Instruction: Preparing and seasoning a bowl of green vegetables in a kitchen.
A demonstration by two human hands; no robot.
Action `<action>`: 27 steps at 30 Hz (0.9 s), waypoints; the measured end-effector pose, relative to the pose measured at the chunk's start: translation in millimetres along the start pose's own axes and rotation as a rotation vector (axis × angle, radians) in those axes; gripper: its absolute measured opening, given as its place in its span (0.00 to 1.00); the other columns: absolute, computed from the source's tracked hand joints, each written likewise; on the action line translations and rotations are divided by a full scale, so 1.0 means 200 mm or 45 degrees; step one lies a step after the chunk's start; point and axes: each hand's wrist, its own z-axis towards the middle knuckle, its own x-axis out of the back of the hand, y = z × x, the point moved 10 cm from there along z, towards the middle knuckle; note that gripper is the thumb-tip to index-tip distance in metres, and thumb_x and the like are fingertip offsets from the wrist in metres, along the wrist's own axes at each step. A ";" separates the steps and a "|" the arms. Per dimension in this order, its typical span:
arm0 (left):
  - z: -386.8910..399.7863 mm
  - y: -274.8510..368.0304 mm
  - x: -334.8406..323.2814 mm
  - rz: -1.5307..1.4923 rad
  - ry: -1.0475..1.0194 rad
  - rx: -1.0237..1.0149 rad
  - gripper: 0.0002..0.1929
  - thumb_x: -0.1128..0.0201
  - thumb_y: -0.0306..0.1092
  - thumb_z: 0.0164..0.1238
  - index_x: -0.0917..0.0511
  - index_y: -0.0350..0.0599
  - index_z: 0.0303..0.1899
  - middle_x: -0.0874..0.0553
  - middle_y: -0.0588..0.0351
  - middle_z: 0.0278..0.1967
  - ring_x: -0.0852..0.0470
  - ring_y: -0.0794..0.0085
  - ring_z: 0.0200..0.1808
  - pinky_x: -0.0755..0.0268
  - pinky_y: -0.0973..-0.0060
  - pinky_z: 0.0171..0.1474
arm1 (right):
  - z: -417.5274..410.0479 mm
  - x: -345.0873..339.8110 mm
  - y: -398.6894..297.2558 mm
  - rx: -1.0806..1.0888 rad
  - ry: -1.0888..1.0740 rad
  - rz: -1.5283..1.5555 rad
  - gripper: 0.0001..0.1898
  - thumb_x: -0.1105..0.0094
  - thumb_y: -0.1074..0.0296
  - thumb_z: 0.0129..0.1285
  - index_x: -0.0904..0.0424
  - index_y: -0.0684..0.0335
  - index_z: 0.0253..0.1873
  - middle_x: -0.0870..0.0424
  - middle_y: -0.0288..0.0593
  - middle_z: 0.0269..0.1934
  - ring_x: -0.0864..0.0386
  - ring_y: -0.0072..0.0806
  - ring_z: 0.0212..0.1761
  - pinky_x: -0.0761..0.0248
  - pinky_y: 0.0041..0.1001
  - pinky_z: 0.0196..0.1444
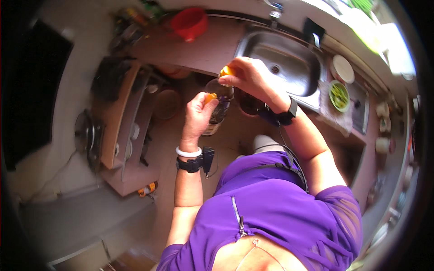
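Observation:
A clear plastic bottle (219, 113) with a label low on its side hangs in front of me, over the floor. My left hand (199, 113) grips an orange plastic piece (210, 98) at the bottle's side, which looks like its handle. At the bottle's top, my right hand (249, 76) pinches a yellow cap (227, 71) between thumb and fingers. Whether the cap sits on the neck or is loose, I cannot tell. My fingers hide part of both yellow pieces.
Behind my right hand is a stainless-steel sink (288, 50) with a faucet (274, 15). A bowl of green vegetables (339, 96) stands on a cloth (334, 118), near a white plate (342, 68). A red plastic basin (190, 23) sits on the counter (210, 44). Open shelving (123, 122) stands left.

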 end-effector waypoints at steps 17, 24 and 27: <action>0.39 -0.46 1.10 0.036 0.479 -0.013 0.04 0.40 0.30 0.69 0.24 0.40 0.36 0.24 0.69 0.27 0.30 0.89 0.28 0.37 0.87 0.30 | 1.11 -0.95 -0.10 0.421 -0.420 0.075 0.16 0.33 0.64 0.56 0.18 0.64 0.48 0.20 0.52 0.42 0.21 0.47 0.39 0.28 0.36 0.41; 0.84 -0.51 1.52 0.221 0.506 0.060 0.09 0.37 0.31 0.65 0.26 0.35 0.35 0.21 0.53 0.25 0.27 0.78 0.28 0.31 0.76 0.32 | 1.67 -1.12 -0.02 0.593 -0.384 0.317 0.19 0.35 0.68 0.54 0.23 0.65 0.51 0.21 0.55 0.43 0.21 0.51 0.42 0.27 0.38 0.43; 1.02 -0.48 1.66 0.301 0.514 0.163 0.09 0.37 0.31 0.64 0.26 0.35 0.37 0.21 0.50 0.26 0.26 0.74 0.28 0.30 0.74 0.34 | 1.88 -1.21 0.05 0.563 -0.495 0.163 0.19 0.39 0.77 0.55 0.24 0.66 0.53 0.21 0.52 0.42 0.21 0.47 0.42 0.27 0.34 0.43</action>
